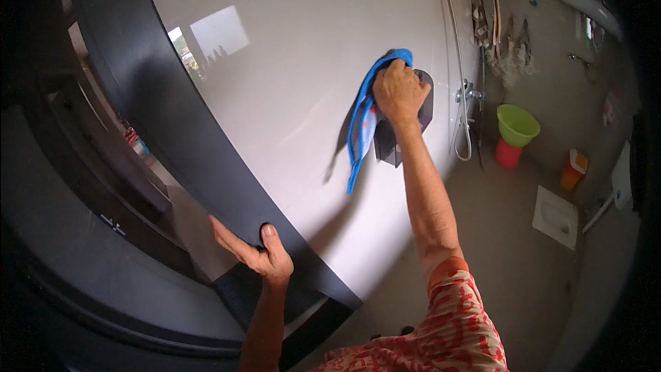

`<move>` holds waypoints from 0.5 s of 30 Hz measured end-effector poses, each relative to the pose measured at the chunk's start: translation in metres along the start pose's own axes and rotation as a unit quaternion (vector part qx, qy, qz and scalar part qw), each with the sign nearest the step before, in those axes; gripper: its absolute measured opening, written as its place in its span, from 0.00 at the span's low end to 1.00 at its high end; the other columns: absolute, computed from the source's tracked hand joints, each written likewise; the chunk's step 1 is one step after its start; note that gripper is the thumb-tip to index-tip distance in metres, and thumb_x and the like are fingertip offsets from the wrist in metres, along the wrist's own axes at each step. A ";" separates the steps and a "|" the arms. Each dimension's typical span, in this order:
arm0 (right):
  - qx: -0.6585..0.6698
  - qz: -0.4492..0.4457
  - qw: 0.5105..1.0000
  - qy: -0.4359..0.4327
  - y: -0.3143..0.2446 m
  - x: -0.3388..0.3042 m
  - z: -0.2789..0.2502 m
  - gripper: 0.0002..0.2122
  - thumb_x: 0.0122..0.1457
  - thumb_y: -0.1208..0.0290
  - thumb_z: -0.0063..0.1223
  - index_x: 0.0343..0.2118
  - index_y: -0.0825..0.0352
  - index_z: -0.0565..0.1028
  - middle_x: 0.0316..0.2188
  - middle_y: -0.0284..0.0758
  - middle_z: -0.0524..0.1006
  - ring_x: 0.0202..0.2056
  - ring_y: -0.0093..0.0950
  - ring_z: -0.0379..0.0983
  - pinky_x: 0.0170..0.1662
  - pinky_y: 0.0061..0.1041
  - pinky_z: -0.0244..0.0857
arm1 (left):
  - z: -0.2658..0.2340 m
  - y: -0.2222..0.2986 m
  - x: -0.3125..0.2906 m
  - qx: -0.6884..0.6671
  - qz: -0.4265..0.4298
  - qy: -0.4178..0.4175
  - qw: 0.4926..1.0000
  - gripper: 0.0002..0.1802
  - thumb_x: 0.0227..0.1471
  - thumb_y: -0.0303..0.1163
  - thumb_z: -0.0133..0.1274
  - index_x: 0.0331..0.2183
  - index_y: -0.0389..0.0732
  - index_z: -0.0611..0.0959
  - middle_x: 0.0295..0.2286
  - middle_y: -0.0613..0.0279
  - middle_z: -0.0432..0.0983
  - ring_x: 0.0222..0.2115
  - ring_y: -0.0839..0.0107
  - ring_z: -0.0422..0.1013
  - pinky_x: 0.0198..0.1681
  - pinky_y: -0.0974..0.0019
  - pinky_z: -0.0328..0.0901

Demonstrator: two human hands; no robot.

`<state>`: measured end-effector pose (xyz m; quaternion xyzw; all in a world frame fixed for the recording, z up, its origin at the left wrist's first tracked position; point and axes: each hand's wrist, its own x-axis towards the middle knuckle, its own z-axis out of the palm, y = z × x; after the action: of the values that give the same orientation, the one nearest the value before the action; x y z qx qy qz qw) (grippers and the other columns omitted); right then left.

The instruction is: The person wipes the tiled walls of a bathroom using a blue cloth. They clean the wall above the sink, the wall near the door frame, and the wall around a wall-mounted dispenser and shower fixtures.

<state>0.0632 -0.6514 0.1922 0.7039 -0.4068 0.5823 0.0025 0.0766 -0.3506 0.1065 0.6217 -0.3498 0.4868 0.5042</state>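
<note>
Cloth is hanging at one o'clock, right hand clenching it (seemingly mid-work, remainder unclear); left hand, thumb wide, is touching dark frame.

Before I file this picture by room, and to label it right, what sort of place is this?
Most likely a bathroom: there is a shower hose, a shower tap and a squat toilet.
</note>
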 end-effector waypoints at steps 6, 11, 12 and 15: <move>0.072 -0.103 0.989 0.077 -0.042 -0.071 -0.037 0.04 0.43 0.78 0.46 0.25 0.69 0.67 0.28 0.42 0.67 0.31 0.35 0.64 0.37 0.36 0.49 | -0.002 -0.005 -0.002 0.003 0.002 -0.014 1.000 0.38 0.54 0.40 0.44 0.57 0.29 0.48 0.53 0.37 0.48 0.53 0.49 0.52 0.54 0.51 0.50; 0.135 -0.105 0.985 -0.029 -0.046 -0.137 -0.065 0.10 0.45 0.74 0.52 0.33 0.68 0.69 0.36 0.47 0.65 0.41 0.39 0.63 0.36 0.38 0.58 | -0.001 -0.005 -0.001 -0.010 0.006 -0.017 1.000 0.39 0.54 0.40 0.44 0.58 0.29 0.47 0.53 0.37 0.48 0.54 0.49 0.51 0.54 0.50 0.50; 0.183 -0.075 0.976 -0.094 -0.039 -0.144 -0.077 0.11 0.45 0.71 0.54 0.32 0.67 0.69 0.36 0.47 0.65 0.39 0.39 0.65 0.33 0.38 0.61 | -0.003 -0.003 0.000 0.006 0.003 -0.011 1.000 0.38 0.53 0.39 0.46 0.57 0.30 0.50 0.53 0.39 0.49 0.53 0.46 0.52 0.53 0.50 0.52; 0.181 -0.043 0.952 -0.243 0.003 -0.152 -0.090 0.11 0.47 0.65 0.54 0.28 0.67 0.69 0.29 0.44 0.71 0.25 0.39 0.72 0.30 0.36 0.68 | 0.000 -0.006 -0.002 -0.013 0.001 -0.008 1.000 0.39 0.53 0.39 0.46 0.57 0.30 0.50 0.53 0.39 0.49 0.54 0.47 0.52 0.53 0.50 0.52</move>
<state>-0.0109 -0.5241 0.0945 0.8297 -0.2519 0.4568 -0.1985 0.0813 -0.3489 0.1033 0.6186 -0.3608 0.4778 0.5088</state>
